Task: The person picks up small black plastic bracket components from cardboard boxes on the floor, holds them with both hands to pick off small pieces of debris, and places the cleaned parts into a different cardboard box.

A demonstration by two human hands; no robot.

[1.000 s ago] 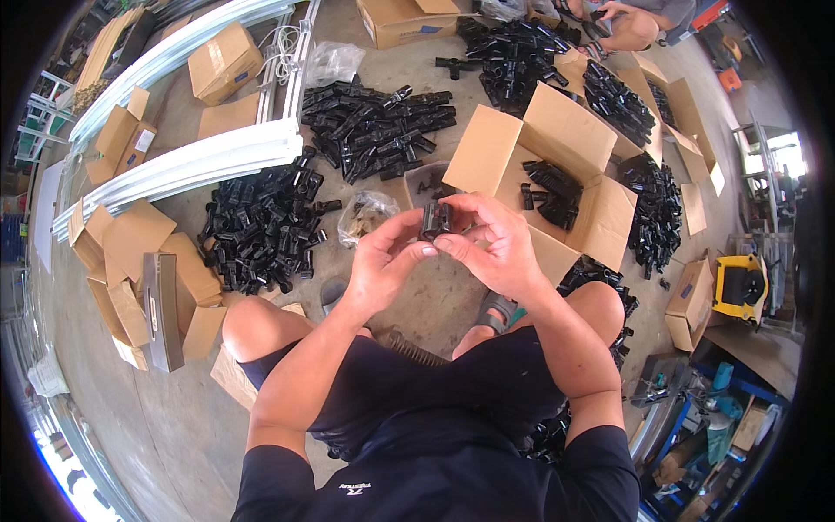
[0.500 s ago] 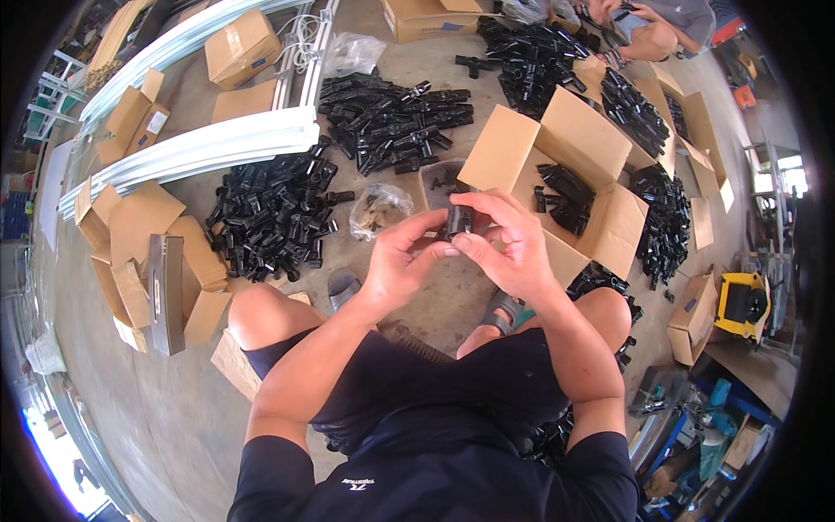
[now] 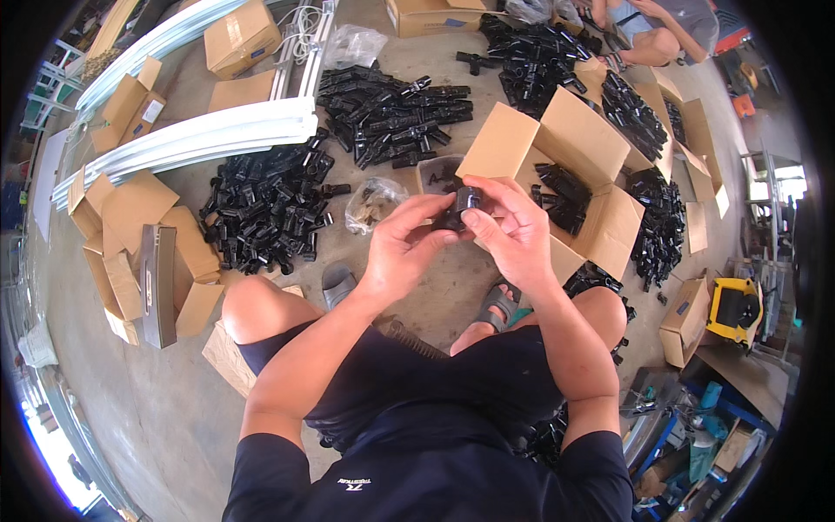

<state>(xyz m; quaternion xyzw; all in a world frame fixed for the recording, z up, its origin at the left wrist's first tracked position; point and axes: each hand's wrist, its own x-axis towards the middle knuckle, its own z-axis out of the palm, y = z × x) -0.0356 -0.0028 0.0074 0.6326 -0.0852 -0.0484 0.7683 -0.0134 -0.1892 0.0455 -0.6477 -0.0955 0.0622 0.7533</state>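
A short black tubular pipe fitting (image 3: 468, 198) is held up between my two hands above the floor. My left hand (image 3: 400, 252) grips its left and lower part with thumb and fingers. On the other side, my right hand (image 3: 517, 235) pinches it, thumb in front and fingers behind. Fingers cover part of the fitting. Just beyond my hands sits a small grey bin (image 3: 429, 177) with small dark parts inside. A clear plastic bag (image 3: 370, 209) of brownish contents lies to its left.
An open cardboard box (image 3: 613, 226) with black fittings stands right of my hands. Piles of black fittings (image 3: 265, 209) spread left, and another pile (image 3: 391, 113) lies ahead. White metal profiles (image 3: 200, 148) cross the far left. Another person (image 3: 657, 39) squats at the far right.
The fitting has been turned and tilted in my fingers, showing more of its round side. My right fingers have shifted around it. The far person's arms have moved.
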